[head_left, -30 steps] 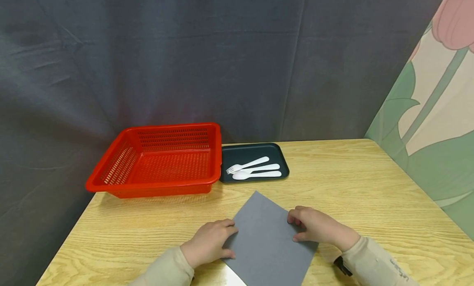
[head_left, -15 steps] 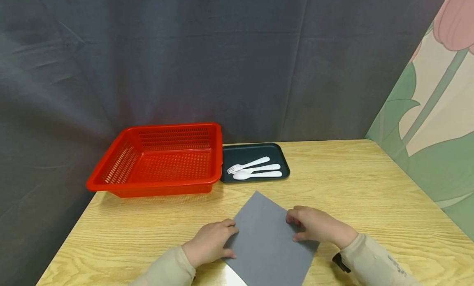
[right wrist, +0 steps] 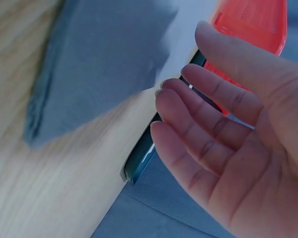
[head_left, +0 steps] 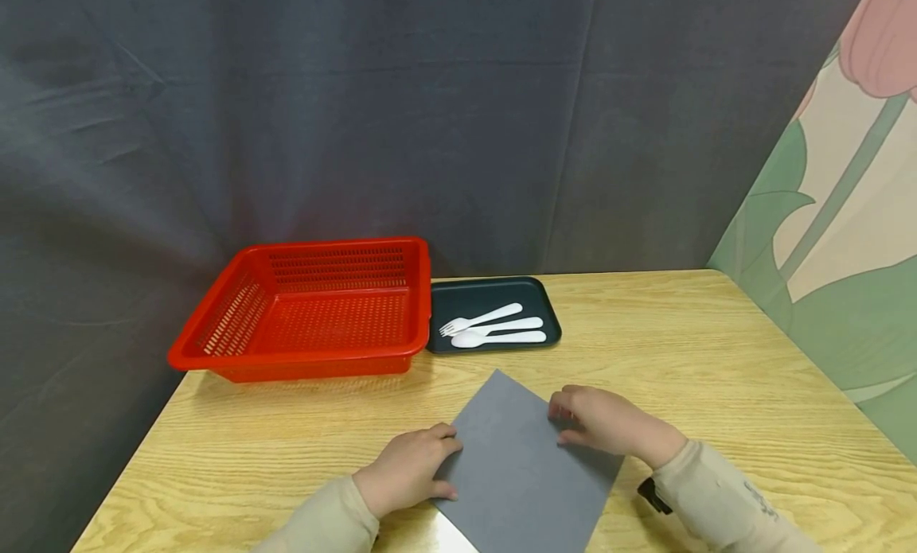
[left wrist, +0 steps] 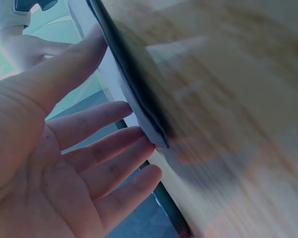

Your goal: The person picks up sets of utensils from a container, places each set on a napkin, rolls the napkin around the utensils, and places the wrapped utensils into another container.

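Observation:
A flat grey sheet [head_left: 526,481], turned cornerwise, lies on the table's near part; I cannot tell if it is cloth or paper. Layered folded edges show on the grey sheet [right wrist: 104,69] in the right wrist view. Something white [head_left: 453,535] peeks out beneath its lower left edge. My left hand [head_left: 411,469] touches the left edge, thumb and fingers spread; the left wrist view shows the fingers of this hand [left wrist: 54,168] nearly straight. Over the upper right edge is my right hand [head_left: 612,422], fingers loosely bent; whether its fingertips touch the sheet is unclear.
Behind the sheet, a dark tray [head_left: 466,293] carries a white fork [head_left: 490,316], a white spoon [head_left: 505,339] and another white utensil [head_left: 514,325] between them. A red perforated basket [head_left: 301,364] stands left of the tray. A dark curtain [head_left: 401,123] hangs along the table's back.
My right hand has shifted slightly up and left along the sheet's edge, whose right corner now shows a little further out. The left hand has stayed in place.

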`<state>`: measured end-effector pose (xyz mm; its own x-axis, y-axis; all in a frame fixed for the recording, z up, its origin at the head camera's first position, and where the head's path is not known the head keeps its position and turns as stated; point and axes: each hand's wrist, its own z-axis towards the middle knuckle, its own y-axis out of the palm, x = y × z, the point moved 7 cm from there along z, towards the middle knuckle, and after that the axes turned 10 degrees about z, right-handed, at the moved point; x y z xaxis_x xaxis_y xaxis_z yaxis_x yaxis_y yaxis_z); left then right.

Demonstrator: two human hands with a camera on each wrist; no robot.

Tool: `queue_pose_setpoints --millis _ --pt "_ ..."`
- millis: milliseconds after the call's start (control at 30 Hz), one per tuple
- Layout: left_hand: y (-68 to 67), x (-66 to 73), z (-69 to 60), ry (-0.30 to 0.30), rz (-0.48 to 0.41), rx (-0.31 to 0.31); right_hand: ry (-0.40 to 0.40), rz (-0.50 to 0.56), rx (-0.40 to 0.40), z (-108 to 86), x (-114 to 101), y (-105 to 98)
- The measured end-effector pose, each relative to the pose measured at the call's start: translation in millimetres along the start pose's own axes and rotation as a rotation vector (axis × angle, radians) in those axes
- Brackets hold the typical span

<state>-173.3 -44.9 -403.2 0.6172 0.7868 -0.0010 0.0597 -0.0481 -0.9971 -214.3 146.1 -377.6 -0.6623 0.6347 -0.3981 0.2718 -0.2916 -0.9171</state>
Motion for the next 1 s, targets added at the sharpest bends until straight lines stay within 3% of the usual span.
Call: queue_pose_setpoints --millis 500,1000 --pt "-2.2 -0.4 0.0 0.002 -0.018 -0.007 0.039 -0.043 0.112 5.3 4 -14" --pt "-3.7 0.1 1.7 0.016 0.002 0.004 0.127 -0.040 0.161 12.4 15 -21"
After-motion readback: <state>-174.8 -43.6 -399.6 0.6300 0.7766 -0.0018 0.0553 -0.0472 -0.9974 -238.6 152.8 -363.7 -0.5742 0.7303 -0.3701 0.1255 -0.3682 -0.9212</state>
